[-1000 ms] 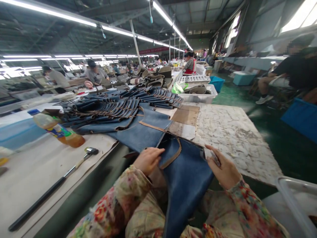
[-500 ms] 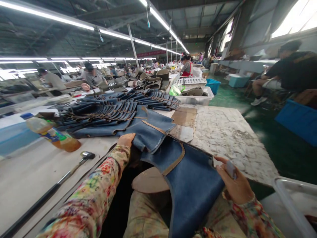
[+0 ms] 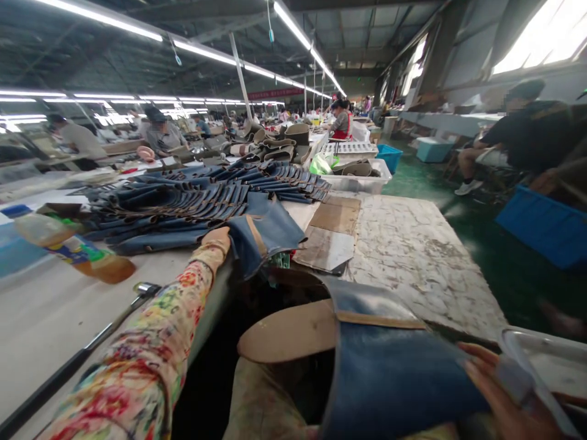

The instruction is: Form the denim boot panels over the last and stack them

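In the head view my left hand (image 3: 217,237) is closed on the near edge of a blue leather piece (image 3: 266,232) with a tan strip, beside the heap. My right hand (image 3: 509,391), blurred, grips the right end of another blue leather piece (image 3: 398,366) that lies over my lap. A tan strip runs across this piece, and its left edge curves. Something grey is on a finger of the right hand. A flat brown board with a rounded end (image 3: 288,336) juts out above my knees, left of the held piece.
A heap of blue leather pieces (image 3: 183,201) covers the table behind my left hand. A drink bottle (image 3: 77,250) and a hammer (image 3: 105,333) lie at left. The scuffed white board (image 3: 408,250) is at right, near a clear plastic bin (image 3: 541,342). Other people sit farther off.
My right hand has moved right and down, drawing its blue leather piece away from the other one. My left hand has shifted left and slightly up with its piece.
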Demonstrator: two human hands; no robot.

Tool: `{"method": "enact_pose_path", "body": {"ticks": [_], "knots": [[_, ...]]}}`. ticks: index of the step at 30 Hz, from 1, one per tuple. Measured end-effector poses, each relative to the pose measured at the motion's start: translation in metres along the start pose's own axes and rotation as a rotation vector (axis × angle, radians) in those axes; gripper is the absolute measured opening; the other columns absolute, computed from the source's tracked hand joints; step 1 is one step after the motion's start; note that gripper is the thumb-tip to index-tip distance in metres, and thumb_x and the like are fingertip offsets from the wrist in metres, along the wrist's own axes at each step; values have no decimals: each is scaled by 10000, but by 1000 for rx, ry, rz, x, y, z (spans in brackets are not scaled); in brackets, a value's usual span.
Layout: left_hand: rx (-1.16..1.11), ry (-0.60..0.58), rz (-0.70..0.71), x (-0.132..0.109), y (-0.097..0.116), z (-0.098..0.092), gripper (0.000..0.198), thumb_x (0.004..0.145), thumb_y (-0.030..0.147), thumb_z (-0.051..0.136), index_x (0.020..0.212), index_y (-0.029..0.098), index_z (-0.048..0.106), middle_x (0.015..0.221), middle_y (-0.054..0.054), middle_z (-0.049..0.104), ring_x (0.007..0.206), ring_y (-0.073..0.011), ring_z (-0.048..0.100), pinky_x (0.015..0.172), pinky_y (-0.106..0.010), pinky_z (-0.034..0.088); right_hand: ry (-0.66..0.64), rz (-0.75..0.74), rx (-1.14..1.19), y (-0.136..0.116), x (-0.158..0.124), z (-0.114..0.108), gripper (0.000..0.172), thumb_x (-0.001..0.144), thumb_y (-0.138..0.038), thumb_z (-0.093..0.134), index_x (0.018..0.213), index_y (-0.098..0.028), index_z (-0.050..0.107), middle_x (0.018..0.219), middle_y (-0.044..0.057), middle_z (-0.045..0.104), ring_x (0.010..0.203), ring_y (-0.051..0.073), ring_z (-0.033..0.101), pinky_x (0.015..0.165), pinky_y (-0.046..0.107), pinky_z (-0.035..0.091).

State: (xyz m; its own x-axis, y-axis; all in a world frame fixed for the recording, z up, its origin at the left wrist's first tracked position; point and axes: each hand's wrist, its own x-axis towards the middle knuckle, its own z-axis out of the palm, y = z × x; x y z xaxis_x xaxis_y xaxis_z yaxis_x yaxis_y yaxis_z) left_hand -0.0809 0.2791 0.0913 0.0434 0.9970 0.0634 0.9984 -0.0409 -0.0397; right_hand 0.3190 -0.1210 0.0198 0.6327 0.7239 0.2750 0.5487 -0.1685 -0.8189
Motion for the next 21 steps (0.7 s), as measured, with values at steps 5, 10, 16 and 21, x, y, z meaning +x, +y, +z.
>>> {"method": "enact_pose_path", "body": {"ticks": [5, 10, 16, 21], "knots": [[-66, 34, 167, -7, 73, 18, 403, 874, 138, 268, 1230, 166, 456, 1082, -112, 589, 974, -201, 536, 803, -295, 435, 11, -29, 52, -50, 0, 35, 353, 741, -495, 492, 900, -199, 600, 887, 36, 652, 870, 213, 606, 743, 291, 509], [-94, 33, 431, -32, 110, 28, 390, 797, 83, 378, 1131, 197, 542, 1152, -82, 535, 1082, -214, 434, 884, -320, 413, 117, -69, 64, -74, -7, 21, 311, 744, -488, 509, 852, -208, 593, 887, 35, 636, 866, 203, 586, 791, 278, 470], [-122, -3, 644, -56, 118, 22, 416, 711, 83, 497, 1108, 181, 569, 1146, -77, 545, 1083, -230, 444, 942, -360, 390, 32, -149, 2, -75, -12, 29, 305, 767, -487, 477, 867, -229, 605, 870, 18, 642, 855, 200, 591, 762, 290, 481], [-223, -19, 807, -104, 140, 8, 401, 766, 227, 545, 1162, 166, 536, 1233, -78, 509, 1135, -205, 441, 1008, -328, 340, 52, -125, 6, -77, 10, 36, 327, 769, -482, 468, 857, -202, 611, 847, 31, 652, 852, 204, 601, 752, 282, 485]]}}
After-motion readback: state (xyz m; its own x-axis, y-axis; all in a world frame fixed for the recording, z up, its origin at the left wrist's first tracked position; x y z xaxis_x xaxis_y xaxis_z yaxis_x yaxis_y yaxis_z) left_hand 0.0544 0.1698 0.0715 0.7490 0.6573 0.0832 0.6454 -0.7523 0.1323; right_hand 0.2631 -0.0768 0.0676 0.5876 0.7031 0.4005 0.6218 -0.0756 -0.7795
